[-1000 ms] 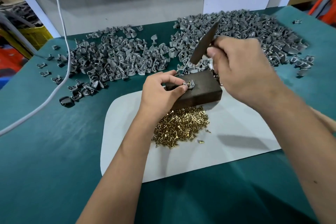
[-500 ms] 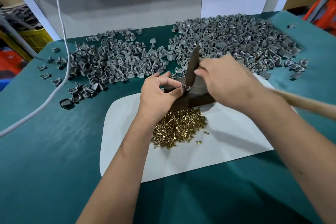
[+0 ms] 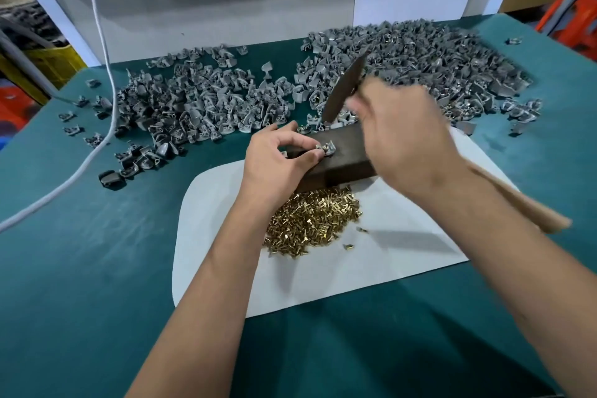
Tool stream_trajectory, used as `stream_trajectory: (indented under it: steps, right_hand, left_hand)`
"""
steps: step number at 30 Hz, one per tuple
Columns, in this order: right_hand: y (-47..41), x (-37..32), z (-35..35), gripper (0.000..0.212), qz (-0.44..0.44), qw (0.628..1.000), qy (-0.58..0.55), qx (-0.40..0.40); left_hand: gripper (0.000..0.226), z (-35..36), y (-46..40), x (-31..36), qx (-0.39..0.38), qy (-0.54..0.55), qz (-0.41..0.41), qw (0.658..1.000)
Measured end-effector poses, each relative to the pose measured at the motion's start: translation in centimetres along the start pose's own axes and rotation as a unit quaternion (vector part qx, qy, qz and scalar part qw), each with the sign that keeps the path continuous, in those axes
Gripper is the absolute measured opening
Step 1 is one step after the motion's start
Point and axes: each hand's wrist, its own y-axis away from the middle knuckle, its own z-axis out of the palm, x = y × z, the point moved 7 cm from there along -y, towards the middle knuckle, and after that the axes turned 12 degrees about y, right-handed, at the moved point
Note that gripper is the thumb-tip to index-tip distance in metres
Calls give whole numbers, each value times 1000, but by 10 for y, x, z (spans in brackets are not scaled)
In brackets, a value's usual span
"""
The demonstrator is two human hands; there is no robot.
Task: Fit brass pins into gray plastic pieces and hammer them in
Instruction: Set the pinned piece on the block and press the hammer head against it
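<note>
My left hand (image 3: 277,158) pinches a small gray plastic piece (image 3: 327,149) with a brass pin in it, steadying it on top of a dark metal block (image 3: 345,155). My right hand (image 3: 400,136) grips a hammer; its dark head (image 3: 344,87) is raised and tilted above the block, and its wooden handle (image 3: 523,203) sticks out past my wrist to the right. A heap of loose brass pins (image 3: 313,220) lies on the white sheet (image 3: 219,236) just in front of the block.
Two big piles of gray plastic pieces cover the back of the green table, one at the left (image 3: 193,103) and one at the right (image 3: 436,55). A white cable (image 3: 97,145) runs down the left side. A white wall panel (image 3: 226,3) stands behind.
The hammer head struck down onto the piece half a second ago and has now swung back up above the block. My left hand has kept holding the piece in place.
</note>
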Motion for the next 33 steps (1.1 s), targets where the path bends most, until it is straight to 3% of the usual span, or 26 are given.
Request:
stream_trajectory:
  steps: [3, 5, 8, 12, 14, 17, 21, 23, 26, 28, 30, 32, 33]
  right_hand:
    - [2, -2, 21, 26, -16, 990, 65, -121]
    - [-6, 2, 10, 28, -21, 992, 88, -87]
    - [-7, 3, -6, 26, -3, 1000, 22, 19]
    - [0, -4, 24, 22, -28, 990, 66, -125]
    - [-7, 3, 16, 24, -25, 991, 77, -102]
    - [-7, 5, -3, 26, 1, 1000, 23, 9]
    - [2, 1, 24, 26, -2, 988, 58, -141]
    - [-5, 6, 13, 26, 0, 990, 69, -126]
    - [-8, 6, -8, 29, 10, 999, 38, 2]
    - [-3, -4, 9, 35, -10, 995, 80, -61]
    - [0, -3, 24, 27, -12, 987, 86, -133]
    - [-9, 3, 17, 24, -11, 988, 81, -130]
    - [-12, 8, 9, 24, -6, 993, 75, -88]
  left_hand:
    - [23, 3, 0, 1, -7, 12, -6, 1000]
    - [21, 2, 1, 1, -5, 10, -8, 1000]
    - [17, 0, 0, 0, 3, 8, -8, 1000]
    - [22, 3, 0, 1, -3, 17, -7, 1000]
    - [21, 2, 1, 0, 1, 18, -9, 1000]
    - [20, 0, 0, -1, 5, 11, -1, 1000]
    - [26, 2, -1, -1, 4, 18, -3, 1000]
    - [21, 0, 0, -2, 5, 20, -6, 1000]
    - [14, -1, 0, -2, 6, 9, -2, 1000]
    - [17, 0, 1, -1, 5, 9, -2, 1000]
    - [17, 1, 1, 0, 2, 19, -8, 1000]
    - [15, 0, 3, 1, 5, 16, -13, 1000]
    - [14, 1, 4, 1, 2, 11, -13, 1000]
